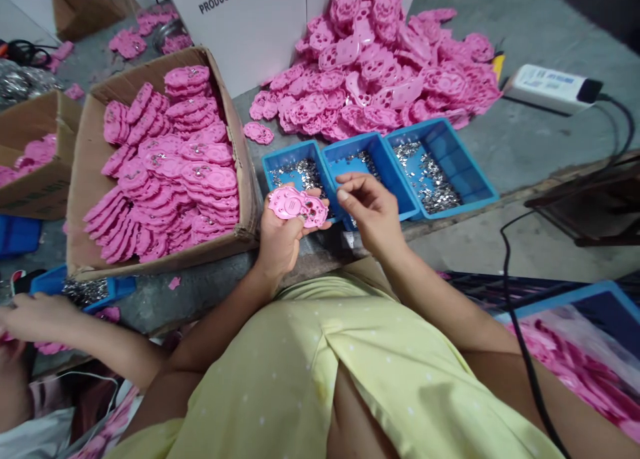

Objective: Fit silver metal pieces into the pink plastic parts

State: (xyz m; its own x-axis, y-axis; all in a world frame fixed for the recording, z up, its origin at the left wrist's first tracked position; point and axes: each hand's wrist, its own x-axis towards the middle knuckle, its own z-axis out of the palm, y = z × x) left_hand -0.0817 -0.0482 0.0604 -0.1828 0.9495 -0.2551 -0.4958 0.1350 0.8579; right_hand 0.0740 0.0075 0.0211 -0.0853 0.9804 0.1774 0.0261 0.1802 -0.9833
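My left hand [281, 240] is closed on a pink plastic plate [291, 204] with a wavy edge and round holes, held in front of the left blue tray. Just right of it hovers my right hand [373, 212], above the middle blue tray [407, 202]. Its thumb and fingertips are drawn together in a pinch; whatever may be between them is too small to make out. Small shiny metal pieces lie in the left blue tray [267, 160], in the middle one, and in the right blue tray [473, 166].
A cardboard box [247, 199] of stacked pink plates stands left. Behind the trays rises a heap of loose pink pieces [370, 66]. A white device [547, 86] with a black cable lies at right. A co-worker's hand [40, 319] is at lower left beside another blue tray [120, 287].
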